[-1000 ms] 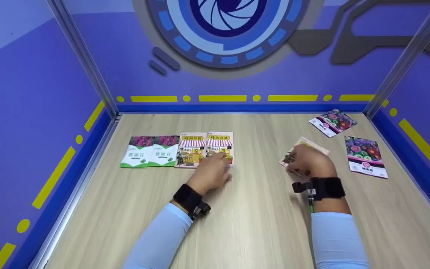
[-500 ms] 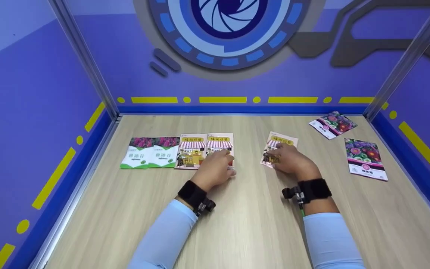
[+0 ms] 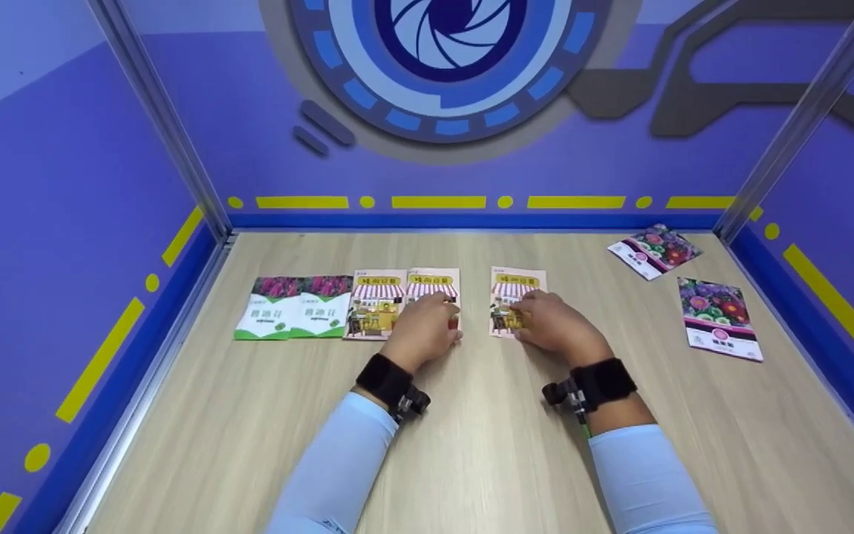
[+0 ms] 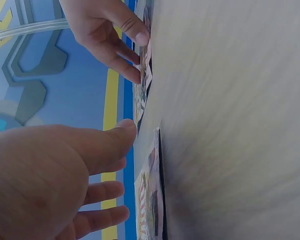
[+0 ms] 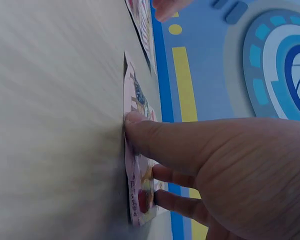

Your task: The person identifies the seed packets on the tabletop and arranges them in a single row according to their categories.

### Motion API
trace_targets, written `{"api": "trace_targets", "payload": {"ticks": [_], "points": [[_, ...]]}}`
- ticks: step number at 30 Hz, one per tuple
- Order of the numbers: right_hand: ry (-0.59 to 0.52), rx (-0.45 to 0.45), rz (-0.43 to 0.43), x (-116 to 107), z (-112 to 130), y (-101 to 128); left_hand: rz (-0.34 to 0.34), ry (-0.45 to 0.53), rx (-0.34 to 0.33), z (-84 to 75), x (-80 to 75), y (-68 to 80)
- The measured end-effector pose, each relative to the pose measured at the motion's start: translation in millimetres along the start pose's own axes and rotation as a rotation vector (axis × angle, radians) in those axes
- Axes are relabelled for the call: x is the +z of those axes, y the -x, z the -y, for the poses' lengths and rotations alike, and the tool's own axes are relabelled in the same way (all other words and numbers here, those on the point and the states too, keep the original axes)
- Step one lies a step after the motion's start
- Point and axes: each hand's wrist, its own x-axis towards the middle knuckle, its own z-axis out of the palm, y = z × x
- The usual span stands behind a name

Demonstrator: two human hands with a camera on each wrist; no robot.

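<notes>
Three shop-front seed packets lie on the wooden table [image 3: 471,445]. My left hand [image 3: 436,317] rests flat on the middle packet [image 3: 434,283], which lies against the first packet [image 3: 373,300]. My right hand [image 3: 529,317] lies on the third packet [image 3: 516,283], a short gap to the right. In the right wrist view my right hand [image 5: 145,155] has its thumb at that packet's [image 5: 135,95] near edge, with the fingers laid on top. In the left wrist view my left hand [image 4: 112,162] has its fingers straight over the middle packet [image 4: 150,200].
Two green-and-white packets [image 3: 295,315] lie side by side at the left end of the row. Two dark flower packets sit at the right: one [image 3: 653,251] near the back corner, another [image 3: 720,319] in front of it. Blue walls enclose the table.
My right hand has slid the third shop-front packet leftward from the right side of the table to just beside the row. My left hand has stayed on the middle packet.
</notes>
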Motion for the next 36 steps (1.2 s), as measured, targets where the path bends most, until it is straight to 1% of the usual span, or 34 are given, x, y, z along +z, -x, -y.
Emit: {"api": "trace_targets", "payload": {"ticks": [3, 6, 9, 11, 17, 22, 27, 33, 36], "points": [[0.001, -0.031, -0.008, 4, 6, -3, -0.027, -0.026, 0.023, 1.5, 0.5, 1.4], [-0.03, -0.043, -0.008, 7, 11, -5, -0.041, -0.048, 0.035, 1.5, 0.5, 2.4], [-0.085, -0.049, -0.001, 10, 15, -7, -0.034, -0.058, 0.033, 0.2, 0.9, 2.8], [-0.098, -0.065, -0.005, 12, 18, -8, -0.021, -0.058, 0.028, -0.8, 1.1, 3.2], [-0.069, -0.122, -0.034, 16, 24, -9, 0.016, -0.063, 0.004, -2.8, 2.2, 5.0], [-0.054, -0.122, -0.045, 16, 29, -9, 0.045, -0.04, -0.019, -3.4, 3.0, 6.5], [-0.031, -0.139, -0.064, 17, 34, -8, 0.066, -0.023, -0.021, -5.0, 2.1, 7.6], [0.008, -0.145, -0.087, 16, 37, -6, 0.061, -0.02, -0.023, -5.6, 0.1, 8.6], [0.006, -0.148, -0.093, 16, 38, -6, 0.052, -0.024, -0.007, -5.3, 0.8, 8.8]]}}
